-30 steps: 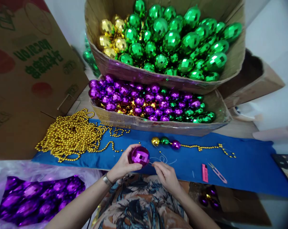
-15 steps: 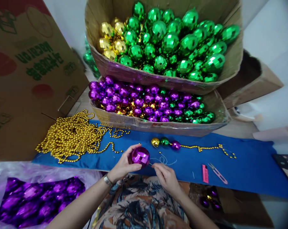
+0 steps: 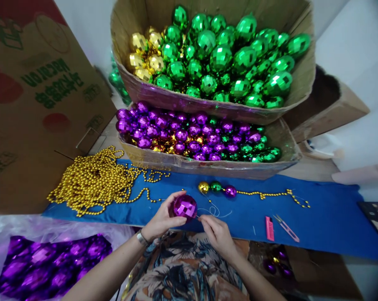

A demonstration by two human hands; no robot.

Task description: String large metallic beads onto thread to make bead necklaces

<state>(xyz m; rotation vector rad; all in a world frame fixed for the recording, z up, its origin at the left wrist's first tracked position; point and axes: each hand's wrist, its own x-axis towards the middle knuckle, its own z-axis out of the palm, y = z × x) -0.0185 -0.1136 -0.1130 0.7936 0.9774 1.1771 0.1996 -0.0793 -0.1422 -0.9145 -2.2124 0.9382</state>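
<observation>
A shiny purple faceted ball (image 3: 185, 207) is gripped between the thumb and fingers of my left hand (image 3: 164, 215), above the near edge of the blue cloth (image 3: 320, 225). At the ball's right side, my right hand (image 3: 218, 232) pinches a thin needle-like piece (image 3: 199, 217) that points into the ball; its tip is out of sight. White thread (image 3: 218, 212) curls on the cloth just behind my right hand. Beyond it lies a string with a gold ball (image 3: 203, 187), a green ball (image 3: 215, 186) and a purple ball (image 3: 230, 191), followed by a gold bead chain (image 3: 264, 193).
A heap of gold bead chain (image 3: 95, 179) lies at left. Behind stand a low box of mostly purple balls (image 3: 208, 167) and a taller box of green balls (image 3: 214, 104). A pink lighter (image 3: 269, 228) and thread snips (image 3: 287, 229) rest at right. A bag of purple balls (image 3: 54, 267) sits lower left.
Both hands stay almost in place, with the purple ball shifted very slightly. The camera view has tilted a little.
</observation>
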